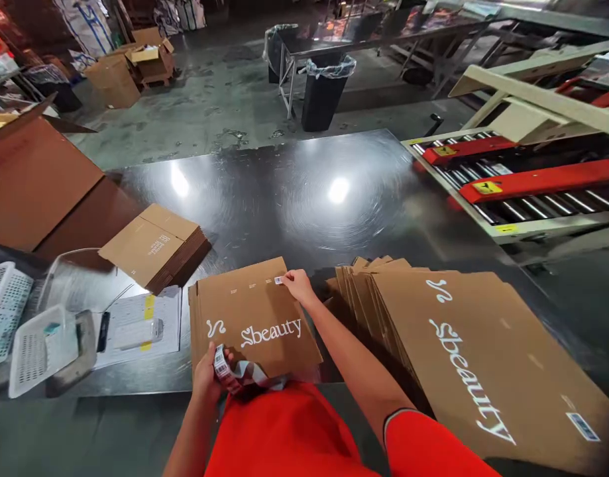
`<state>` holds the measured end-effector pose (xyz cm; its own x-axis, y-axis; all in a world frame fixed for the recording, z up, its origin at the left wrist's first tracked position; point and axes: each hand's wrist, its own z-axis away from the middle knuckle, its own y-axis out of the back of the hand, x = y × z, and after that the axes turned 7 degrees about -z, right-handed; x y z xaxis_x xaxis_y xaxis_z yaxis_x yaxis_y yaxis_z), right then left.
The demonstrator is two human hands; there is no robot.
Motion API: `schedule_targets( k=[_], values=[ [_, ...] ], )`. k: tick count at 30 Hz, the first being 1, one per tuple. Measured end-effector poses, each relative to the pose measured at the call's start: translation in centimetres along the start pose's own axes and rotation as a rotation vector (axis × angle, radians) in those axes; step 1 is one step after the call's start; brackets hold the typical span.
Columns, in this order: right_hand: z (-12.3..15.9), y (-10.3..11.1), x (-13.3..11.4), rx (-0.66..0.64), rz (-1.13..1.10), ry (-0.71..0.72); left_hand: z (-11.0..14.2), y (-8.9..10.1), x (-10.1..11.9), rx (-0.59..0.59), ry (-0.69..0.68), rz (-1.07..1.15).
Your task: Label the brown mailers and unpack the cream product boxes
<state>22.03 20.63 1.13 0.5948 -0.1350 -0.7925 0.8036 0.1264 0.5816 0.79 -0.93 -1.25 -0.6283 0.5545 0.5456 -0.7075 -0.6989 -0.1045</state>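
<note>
A flattened brown cardboard box (264, 308) printed "beauty" in white lies in front of me on top of others like it. At its upper right corner, the fingertips of my right hand (298, 286) pinch the edge of a small white barcode label (278, 281), which lies against the cardboard. Low at the box's left side, my left hand (208, 376) is closed around a strip of barcode labels (221, 363). The strip's loose backing (252, 372) curls right along my red shirt.
To the right, a stack of flattened boxes (463, 344) has a barcode label on its top one. Smaller folded boxes (152, 242), papers (172, 315) and white plastic baskets (23, 358) are at left. A roller conveyor (527, 207) adjoins the metal table (284, 199).
</note>
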Motion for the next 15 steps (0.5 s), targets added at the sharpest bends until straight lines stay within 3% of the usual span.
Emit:
schedule_targets(
  k=[6, 15],
  values=[
    [-0.5, -1.6, 1.3, -0.026, 0.15, -0.01, -0.8, 0.1, 0.2, 0.027, 0.07, 0.036],
    [-0.6, -1.6, 1.2, -0.011, 0.24, -0.055, -0.9, 0.3, 0.3, 0.012, 0.087, 0.015]
  ],
)
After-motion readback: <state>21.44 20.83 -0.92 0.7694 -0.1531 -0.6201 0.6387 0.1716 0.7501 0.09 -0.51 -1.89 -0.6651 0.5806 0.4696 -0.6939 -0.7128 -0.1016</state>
